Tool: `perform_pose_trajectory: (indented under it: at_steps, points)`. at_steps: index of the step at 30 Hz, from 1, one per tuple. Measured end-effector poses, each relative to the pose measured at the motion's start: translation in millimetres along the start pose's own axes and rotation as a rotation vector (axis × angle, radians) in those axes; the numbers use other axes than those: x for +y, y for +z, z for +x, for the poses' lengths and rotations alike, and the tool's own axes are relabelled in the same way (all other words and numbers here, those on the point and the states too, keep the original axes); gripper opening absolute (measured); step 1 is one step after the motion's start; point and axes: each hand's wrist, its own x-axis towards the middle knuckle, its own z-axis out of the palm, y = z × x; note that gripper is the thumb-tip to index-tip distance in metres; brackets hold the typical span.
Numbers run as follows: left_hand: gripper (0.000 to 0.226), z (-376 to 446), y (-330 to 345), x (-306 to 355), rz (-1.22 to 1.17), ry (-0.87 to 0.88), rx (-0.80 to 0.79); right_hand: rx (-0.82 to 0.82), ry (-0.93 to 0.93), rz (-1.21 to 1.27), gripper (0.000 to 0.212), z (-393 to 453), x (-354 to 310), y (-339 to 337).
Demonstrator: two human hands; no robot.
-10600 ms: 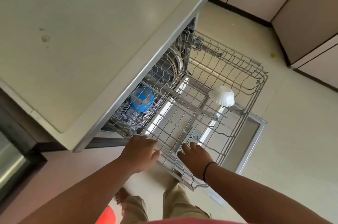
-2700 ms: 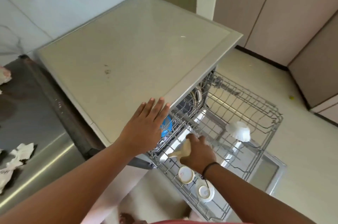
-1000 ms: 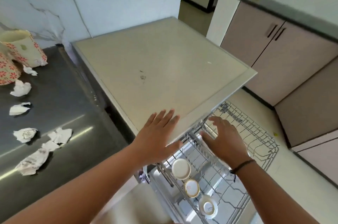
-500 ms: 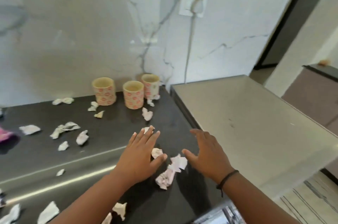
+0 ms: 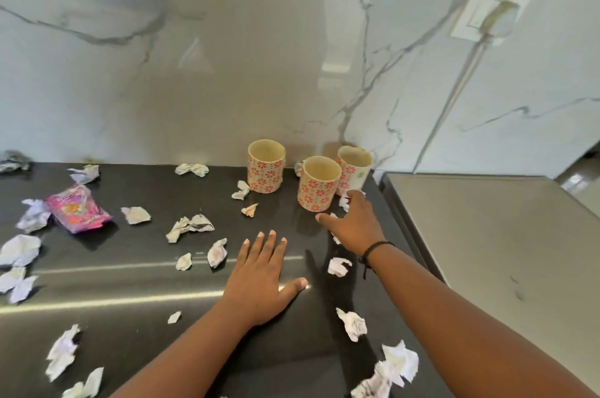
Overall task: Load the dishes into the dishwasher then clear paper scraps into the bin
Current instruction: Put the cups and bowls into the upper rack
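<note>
I have turned from the dishwasher to the table point(image 5: 136, 287); right hand point(image 5: 352, 224) reaches, grip released, toward the mugs point(image 5: 318, 185); left hand point(image 5: 259, 277) rests flat.

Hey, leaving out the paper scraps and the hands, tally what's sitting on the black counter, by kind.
Floral mugs: 3
Pink packet: 1
Total: 4

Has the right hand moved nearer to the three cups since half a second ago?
Yes. The right hand has gone forward over the counter toward the cups; its fingertips now almost reach them.
</note>
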Motion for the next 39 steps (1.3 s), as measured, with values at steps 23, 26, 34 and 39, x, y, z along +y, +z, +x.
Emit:
perform_pose_trajectory:
  at_steps: [23, 26, 34, 39]
  points:
    - [0.088, 4.3, 2.0, -2.9, -0.056, -0.063, -0.012, -0.028, -0.103, 0.696, 0.073, -6.3, -7.0, -6.5]
    - [0.07, 5.8, -12.5, 10.7, -0.318, -0.122, 0.029, -0.201, -0.098, 0.79, 0.074, -49.2, 6.1, -38.7]
    - [0.07, -14.7, -90.5, 140.2, -1.437, 0.178, -0.29, -0.125, -0.085, 0.569, 0.064, -159.2, 48.3, -107.0]
    - [0.11, -31.8, -87.6, 209.3, -1.378, 0.308, -0.339, 0.063, -0.052, 0.573, 0.067, -216.7, 80.3, -146.7]
